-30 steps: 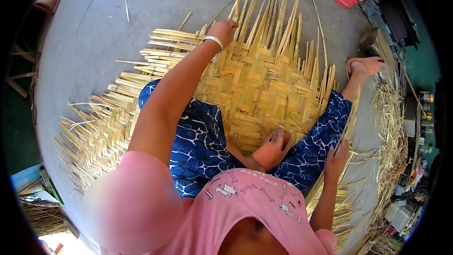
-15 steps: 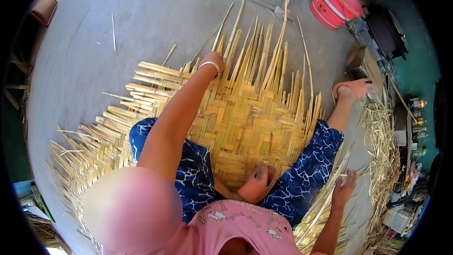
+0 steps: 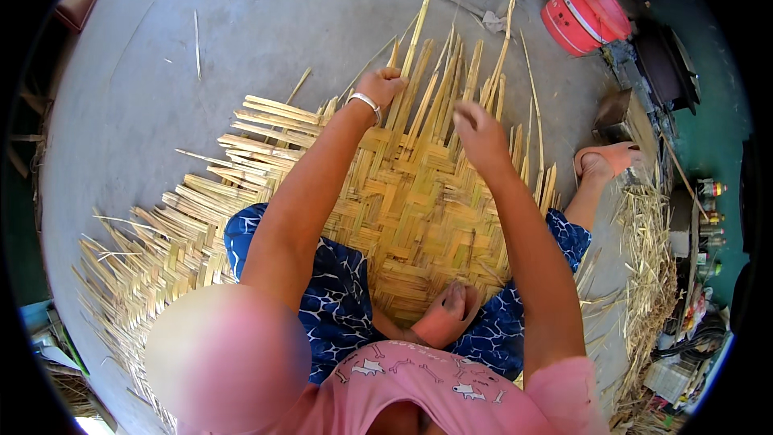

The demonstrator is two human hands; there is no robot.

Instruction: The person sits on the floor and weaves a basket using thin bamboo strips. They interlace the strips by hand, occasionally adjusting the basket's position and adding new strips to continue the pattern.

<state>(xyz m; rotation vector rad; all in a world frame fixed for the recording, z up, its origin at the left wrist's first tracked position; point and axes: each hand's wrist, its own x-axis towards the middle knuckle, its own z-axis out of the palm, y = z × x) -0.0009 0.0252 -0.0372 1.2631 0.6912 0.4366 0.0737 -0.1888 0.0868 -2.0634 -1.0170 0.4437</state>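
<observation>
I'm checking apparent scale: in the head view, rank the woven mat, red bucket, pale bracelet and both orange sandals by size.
1. Woven mat
2. Red bucket
3. Near orange sandal and far orange sandal: unranked; nearness to camera differs
4. Pale bracelet

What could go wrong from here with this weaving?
The left hand holds a long strip that reaches well past its neighbours; it might bend, crack or snag on them. The right hand is bare and close to loose, pointed strip ends, so a prick or splinter seems possible. The folded-in leg's sandal sits at the near edge of the woven mat, where a shift could press or loosen the weave.
</observation>
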